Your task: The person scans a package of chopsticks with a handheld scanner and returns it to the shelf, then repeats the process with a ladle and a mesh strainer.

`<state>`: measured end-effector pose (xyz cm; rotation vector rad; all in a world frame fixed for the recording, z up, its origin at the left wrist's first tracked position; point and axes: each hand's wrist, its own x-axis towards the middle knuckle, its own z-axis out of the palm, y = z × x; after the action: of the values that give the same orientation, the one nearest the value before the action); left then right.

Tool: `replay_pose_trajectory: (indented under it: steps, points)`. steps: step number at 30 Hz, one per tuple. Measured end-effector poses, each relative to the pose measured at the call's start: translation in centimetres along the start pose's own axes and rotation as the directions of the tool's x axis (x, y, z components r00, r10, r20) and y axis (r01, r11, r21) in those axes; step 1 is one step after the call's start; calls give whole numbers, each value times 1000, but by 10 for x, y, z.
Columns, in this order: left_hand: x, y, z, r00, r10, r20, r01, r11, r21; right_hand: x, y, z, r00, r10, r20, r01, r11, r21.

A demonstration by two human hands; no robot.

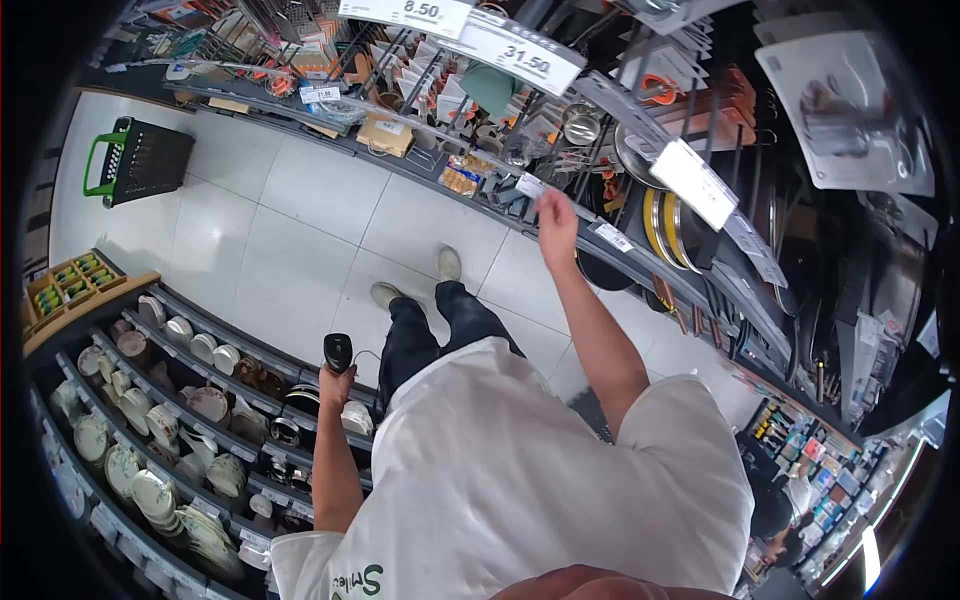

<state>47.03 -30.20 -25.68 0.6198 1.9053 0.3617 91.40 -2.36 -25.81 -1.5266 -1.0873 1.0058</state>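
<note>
You are standing in a shop aisle with your hands well apart. Your left hand (337,378) is gripping a handheld scanner (338,351), fingers wrapped round its handle, its head pointing up and away from you, low by the shelves of crockery (150,470) on your left. Your right hand (556,222) is reaching out at arm's length to the small price label (530,186) on the shelf rail (618,240) ahead and to your right; the fingertips are at the label's edge, but you cannot tell whether they are pinching it or only touching it.

The rail is running slantwise across your front, and the label is lying along it, just beside your right hand and far from the scanner. Pans (665,225) are hanging just behind the rail, and a green-handled basket (140,160) is sitting on the floor far off to your left.
</note>
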Motion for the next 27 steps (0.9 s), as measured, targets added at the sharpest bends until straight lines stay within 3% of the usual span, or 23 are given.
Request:
replay_pose_trajectory:
  steps: [4, 7, 8, 10, 11, 14, 17, 18, 21, 23, 25, 27]
  points:
    - [-7, 6, -2, 1000, 20, -13, -19, 997, 79, 69, -17, -13, 969, -90, -231, 75, 994, -74]
    - [-11, -2, -9, 1000, 7, -3, -7, 999, 43, 100, -16, -25, 968, 163, -189, -110, 958, 263]
    - [-16, 0, -10, 1000, 7, -3, -7, 999, 46, 98, -28, -26, 968, 165, -190, -111, 958, 265]
    - [-24, 3, -9, 999, -17, -51, 14, 998, -62, 88, -54, -29, 944, 321, -78, -284, 909, 306]
    - [-25, -2, -9, 997, 29, -73, -35, 996, -83, 83, -56, -32, 942, 322, -95, -271, 897, 350]
    - [-30, -11, -8, 994, -38, -100, 30, 996, -84, 65, -63, -44, 921, 290, -260, -179, 908, 378]
    - [-33, -21, -5, 992, -73, -103, 69, 997, -33, 59, -55, -61, 878, 139, -459, 11, 951, 309]
    - [-45, -2, -3, 994, -41, -103, 39, 999, -28, 71, -42, -68, 829, -42, -557, 177, 965, 191]
    - [-56, 21, -3, 996, -49, -68, 53, 997, 63, 94, -30, -97, 873, -93, -479, 238, 938, 251]
    - [-35, -12, -7, 999, 15, -45, -14, 999, 33, 107, -29, -102, 880, 70, -469, 100, 940, 327]
    - [-31, -3, -12, 998, 56, 6, -56, 998, 30, 108, -54, -102, 894, 107, -435, 95, 903, 418]
    - [-49, 51, -11, 999, 34, -1, -34, 997, 69, 107, -71, -105, 920, 185, -346, 32, 844, 535]
